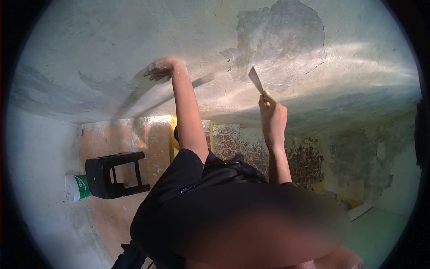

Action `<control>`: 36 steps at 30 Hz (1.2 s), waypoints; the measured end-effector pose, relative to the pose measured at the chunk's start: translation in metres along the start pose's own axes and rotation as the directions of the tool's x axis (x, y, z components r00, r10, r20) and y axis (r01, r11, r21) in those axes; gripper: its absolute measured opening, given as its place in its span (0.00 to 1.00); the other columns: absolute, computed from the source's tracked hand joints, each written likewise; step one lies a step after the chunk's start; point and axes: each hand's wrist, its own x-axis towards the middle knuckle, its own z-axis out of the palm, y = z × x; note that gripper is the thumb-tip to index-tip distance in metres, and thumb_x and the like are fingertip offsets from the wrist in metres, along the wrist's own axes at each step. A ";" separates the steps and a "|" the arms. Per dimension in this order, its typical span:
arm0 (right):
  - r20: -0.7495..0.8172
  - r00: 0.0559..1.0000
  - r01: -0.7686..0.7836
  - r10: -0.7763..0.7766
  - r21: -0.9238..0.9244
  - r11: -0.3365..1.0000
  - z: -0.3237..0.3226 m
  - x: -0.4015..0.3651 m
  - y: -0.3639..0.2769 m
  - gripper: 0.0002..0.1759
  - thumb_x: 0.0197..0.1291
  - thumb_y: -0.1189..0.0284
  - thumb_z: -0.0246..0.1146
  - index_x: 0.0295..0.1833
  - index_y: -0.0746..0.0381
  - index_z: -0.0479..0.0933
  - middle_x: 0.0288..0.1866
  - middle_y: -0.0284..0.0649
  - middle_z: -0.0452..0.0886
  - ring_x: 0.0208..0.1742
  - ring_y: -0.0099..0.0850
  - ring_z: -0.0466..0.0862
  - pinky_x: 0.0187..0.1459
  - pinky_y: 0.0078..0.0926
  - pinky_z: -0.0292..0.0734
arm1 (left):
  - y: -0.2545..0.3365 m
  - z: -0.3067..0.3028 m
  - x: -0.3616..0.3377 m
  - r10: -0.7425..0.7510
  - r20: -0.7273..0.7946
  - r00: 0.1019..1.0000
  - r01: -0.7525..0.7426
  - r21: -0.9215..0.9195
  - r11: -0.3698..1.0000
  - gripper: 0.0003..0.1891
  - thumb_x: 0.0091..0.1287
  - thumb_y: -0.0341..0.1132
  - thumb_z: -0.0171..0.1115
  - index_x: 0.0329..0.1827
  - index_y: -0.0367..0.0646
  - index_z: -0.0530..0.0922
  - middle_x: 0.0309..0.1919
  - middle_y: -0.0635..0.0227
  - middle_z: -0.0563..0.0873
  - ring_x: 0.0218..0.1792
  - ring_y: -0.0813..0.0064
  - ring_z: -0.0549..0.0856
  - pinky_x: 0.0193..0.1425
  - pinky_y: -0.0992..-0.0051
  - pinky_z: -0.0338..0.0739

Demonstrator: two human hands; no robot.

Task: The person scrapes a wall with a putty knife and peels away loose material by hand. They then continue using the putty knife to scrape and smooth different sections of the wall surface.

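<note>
My right hand (273,115) is closed around the handle of a scraper (256,80). The flat blade points up toward a large grey bare patch (284,42), close to its lower left edge where the pale coating ends. To the left, my left hand (162,68) is against the pale wall (134,27), bent at the wrist with its fingers stretched out to the left and nothing in them. White specks of dust cling to that hand and forearm. Shadows of the arm and the scraper fall across the wall.
A black plastic stool (117,175) stands on the worn, reddish floor (112,219) at the lower left, beside a white and green bucket (79,188). Patterned, stained tiles (304,157) lie behind my right arm. Dark flaking patches mark the wall at right.
</note>
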 end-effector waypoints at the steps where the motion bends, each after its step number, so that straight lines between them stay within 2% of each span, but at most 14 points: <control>1: -0.005 1.000 0.000 0.000 -0.001 1.000 0.010 0.004 -0.001 0.16 0.74 0.66 0.60 0.52 0.67 0.86 0.28 0.56 0.85 0.31 0.53 0.87 0.36 0.47 0.79 | -0.004 -0.002 -0.003 0.003 0.020 1.000 -0.002 -0.063 0.998 0.27 0.84 0.48 0.39 0.80 0.48 0.68 0.81 0.67 0.66 0.81 0.64 0.64 0.84 0.51 0.56; 3: 0.088 0.994 0.078 -0.071 -0.074 0.994 0.038 0.020 -0.015 0.16 0.74 0.66 0.60 0.51 0.67 0.86 0.28 0.56 0.85 0.32 0.53 0.87 0.37 0.46 0.80 | -0.011 -0.004 -0.014 -0.004 0.023 1.000 0.005 -0.038 0.999 0.28 0.83 0.51 0.39 0.80 0.48 0.66 0.81 0.69 0.65 0.82 0.64 0.63 0.84 0.54 0.57; 4: -0.017 0.982 0.180 -0.187 -0.209 0.961 0.051 0.018 -0.014 0.15 0.73 0.68 0.60 0.51 0.67 0.86 0.30 0.56 0.85 0.33 0.53 0.88 0.38 0.46 0.80 | -0.007 -0.001 -0.014 -0.016 0.031 0.999 0.016 -0.005 1.000 0.30 0.83 0.54 0.40 0.81 0.49 0.65 0.82 0.70 0.65 0.82 0.64 0.62 0.83 0.57 0.58; 7: 0.101 0.991 0.091 -0.090 -0.015 0.996 0.016 0.002 -0.013 0.15 0.73 0.69 0.60 0.53 0.66 0.86 0.32 0.57 0.86 0.33 0.53 0.88 0.38 0.46 0.80 | -0.002 -0.003 -0.003 -0.024 0.029 0.999 0.024 0.022 0.999 0.29 0.83 0.53 0.43 0.80 0.48 0.67 0.81 0.69 0.67 0.81 0.66 0.63 0.83 0.56 0.58; 11: 0.103 0.994 -0.017 0.022 -0.057 0.998 0.006 0.004 -0.009 0.15 0.72 0.69 0.62 0.55 0.66 0.85 0.33 0.55 0.87 0.34 0.52 0.88 0.38 0.46 0.81 | -0.016 -0.004 -0.019 0.002 -0.003 1.000 -0.002 -0.031 1.000 0.29 0.83 0.53 0.43 0.79 0.48 0.68 0.80 0.68 0.68 0.81 0.66 0.65 0.83 0.56 0.59; 15: 0.174 0.981 0.102 -0.090 -0.062 0.993 0.028 0.023 -0.023 0.16 0.73 0.66 0.60 0.55 0.65 0.84 0.36 0.59 0.85 0.39 0.58 0.86 0.39 0.49 0.79 | -0.012 -0.003 -0.015 0.016 -0.030 0.999 -0.017 -0.031 0.999 0.28 0.83 0.52 0.44 0.78 0.47 0.71 0.78 0.68 0.72 0.79 0.65 0.68 0.83 0.58 0.59; 19: 0.054 0.997 0.059 -0.055 -0.073 0.996 0.001 0.013 -0.013 0.15 0.72 0.65 0.60 0.55 0.62 0.85 0.37 0.59 0.86 0.37 0.57 0.87 0.39 0.48 0.80 | 0.016 -0.002 0.017 -0.088 -0.034 0.996 0.089 0.037 0.995 0.26 0.83 0.51 0.46 0.74 0.47 0.75 0.75 0.68 0.76 0.77 0.64 0.71 0.82 0.58 0.61; 21: 0.104 0.993 0.046 -0.051 0.058 0.997 0.017 0.017 -0.006 0.14 0.71 0.68 0.62 0.53 0.66 0.85 0.35 0.60 0.84 0.28 0.52 0.85 0.33 0.44 0.77 | 0.026 -0.014 0.035 -0.112 0.007 0.994 0.112 0.017 0.994 0.28 0.83 0.53 0.43 0.77 0.47 0.72 0.77 0.69 0.73 0.79 0.65 0.68 0.83 0.58 0.59; 23: 0.194 0.957 0.239 -0.216 -0.103 0.966 0.067 0.030 -0.007 0.13 0.72 0.67 0.60 0.47 0.67 0.83 0.34 0.59 0.83 0.35 0.53 0.86 0.37 0.44 0.78 | 0.031 -0.008 0.037 -0.139 0.050 0.989 0.137 0.030 0.990 0.29 0.83 0.54 0.41 0.79 0.48 0.69 0.80 0.70 0.69 0.81 0.66 0.66 0.84 0.58 0.57; 25: 0.163 0.956 0.264 -0.244 -0.114 0.958 0.062 0.022 -0.029 0.14 0.71 0.67 0.62 0.49 0.67 0.85 0.33 0.60 0.84 0.33 0.51 0.87 0.36 0.45 0.79 | 0.015 -0.009 0.021 -0.041 0.053 0.998 0.038 0.069 0.997 0.30 0.84 0.54 0.38 0.80 0.48 0.66 0.81 0.69 0.66 0.82 0.67 0.63 0.85 0.58 0.55; 29: 0.041 0.986 0.164 -0.163 -0.006 0.986 0.007 0.003 -0.011 0.14 0.72 0.71 0.64 0.58 0.64 0.86 0.39 0.51 0.91 0.24 0.28 0.87 0.22 0.26 0.77 | -0.013 0.004 -0.022 -0.064 -0.018 0.998 0.063 -0.030 0.998 0.29 0.84 0.53 0.38 0.80 0.47 0.68 0.81 0.67 0.67 0.82 0.66 0.63 0.85 0.58 0.55; 31: 0.039 0.999 0.030 -0.030 0.006 1.000 0.008 0.011 -0.010 0.15 0.71 0.71 0.62 0.56 0.67 0.85 0.34 0.55 0.88 0.34 0.46 0.90 0.38 0.42 0.82 | -0.023 0.001 -0.032 -0.050 -0.054 0.997 0.047 -0.059 0.997 0.28 0.83 0.52 0.40 0.78 0.47 0.70 0.79 0.66 0.69 0.81 0.65 0.65 0.84 0.59 0.57; 33: 0.062 0.975 0.222 -0.214 -0.180 0.958 0.044 0.028 -0.017 0.15 0.70 0.71 0.63 0.55 0.67 0.86 0.33 0.56 0.87 0.32 0.47 0.89 0.37 0.42 0.81 | -0.022 0.008 -0.039 -0.033 -0.087 0.996 0.028 -0.059 0.998 0.27 0.83 0.51 0.43 0.76 0.47 0.72 0.78 0.65 0.72 0.80 0.65 0.67 0.83 0.59 0.59; 36: 0.088 0.984 0.160 -0.153 -0.072 0.984 0.021 0.027 -0.007 0.15 0.70 0.69 0.64 0.55 0.66 0.86 0.32 0.56 0.86 0.32 0.49 0.89 0.36 0.43 0.80 | -0.003 0.000 -0.013 -0.063 -0.116 0.991 0.055 -0.068 0.996 0.25 0.83 0.49 0.45 0.75 0.47 0.75 0.76 0.65 0.74 0.79 0.65 0.69 0.82 0.60 0.62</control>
